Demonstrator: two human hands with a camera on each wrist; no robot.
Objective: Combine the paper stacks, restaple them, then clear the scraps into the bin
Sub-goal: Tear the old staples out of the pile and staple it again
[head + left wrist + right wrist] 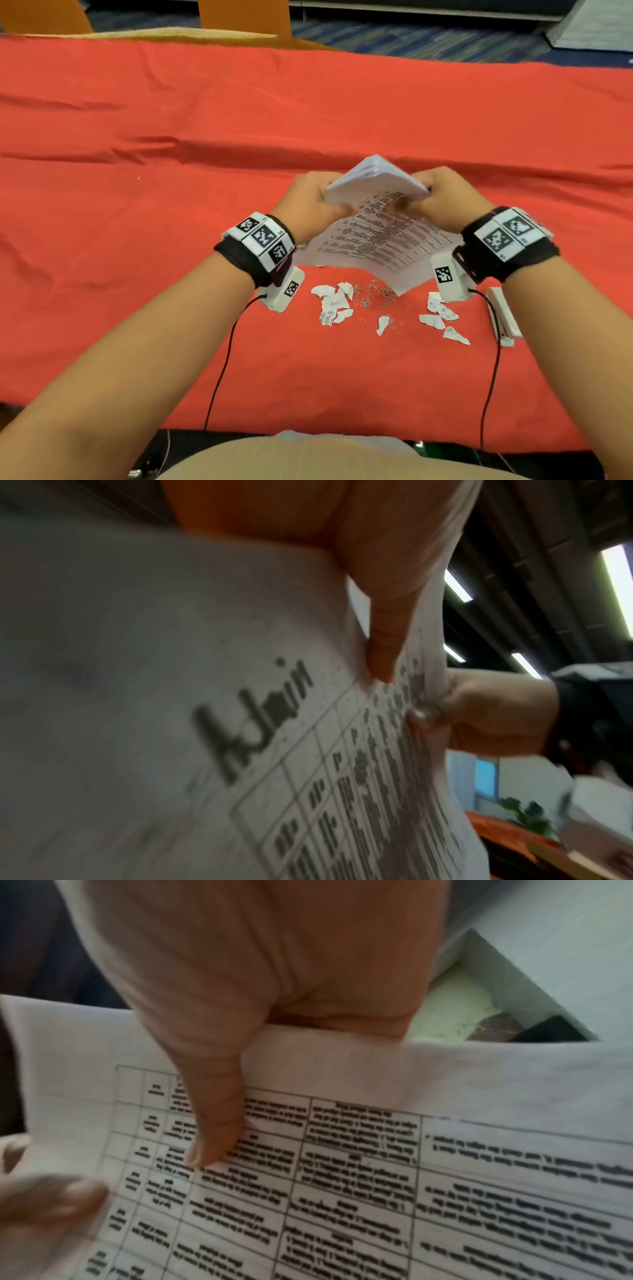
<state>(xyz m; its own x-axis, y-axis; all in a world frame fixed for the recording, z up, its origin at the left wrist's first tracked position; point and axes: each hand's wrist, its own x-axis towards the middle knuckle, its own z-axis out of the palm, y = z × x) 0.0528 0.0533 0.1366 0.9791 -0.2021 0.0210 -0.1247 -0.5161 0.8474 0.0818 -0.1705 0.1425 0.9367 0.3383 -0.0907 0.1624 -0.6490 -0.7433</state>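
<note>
A beige lap (329, 459) sat at the near edge below the red tablecloth (137, 205). On the cloth lay torn paper scraps (334, 303), loose staples (373, 294) and a white stapler (503, 317). Above them the left hand (310, 205) and right hand (445, 200) each gripped the paper stack (373, 219), thumbs pressed on its printed sheet, holding it lifted clear of the cloth.
</note>
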